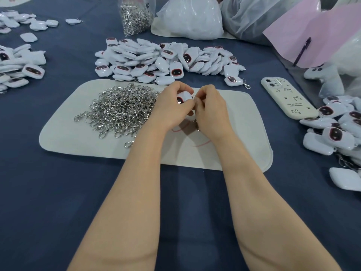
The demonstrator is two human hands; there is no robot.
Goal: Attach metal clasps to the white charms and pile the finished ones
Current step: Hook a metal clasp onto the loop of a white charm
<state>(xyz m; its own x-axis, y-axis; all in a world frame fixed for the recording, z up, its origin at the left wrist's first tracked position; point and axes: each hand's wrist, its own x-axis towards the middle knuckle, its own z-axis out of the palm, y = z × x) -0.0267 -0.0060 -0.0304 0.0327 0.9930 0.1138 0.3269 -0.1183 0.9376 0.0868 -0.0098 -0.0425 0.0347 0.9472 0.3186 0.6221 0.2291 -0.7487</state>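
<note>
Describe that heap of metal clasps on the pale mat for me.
The heap of clasps is a tangled mound of shiny silver hooks with rings, seemingly polished metal. It lies on the left half of the pale mat, a few strays spilling toward its near edge. The left hand sits at its right side; contact is unclear.

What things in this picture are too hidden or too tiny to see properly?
- Head view: whether the clasp is hooked onto the held charm; the right hand and left hand cover the join.
- Head view: the words on the phone case; too small to read.
- Head view: what fills the white bag; cloudy plastic hides it.
- Head view: the charm pile on the right; cut off by the picture's edge.
</note>
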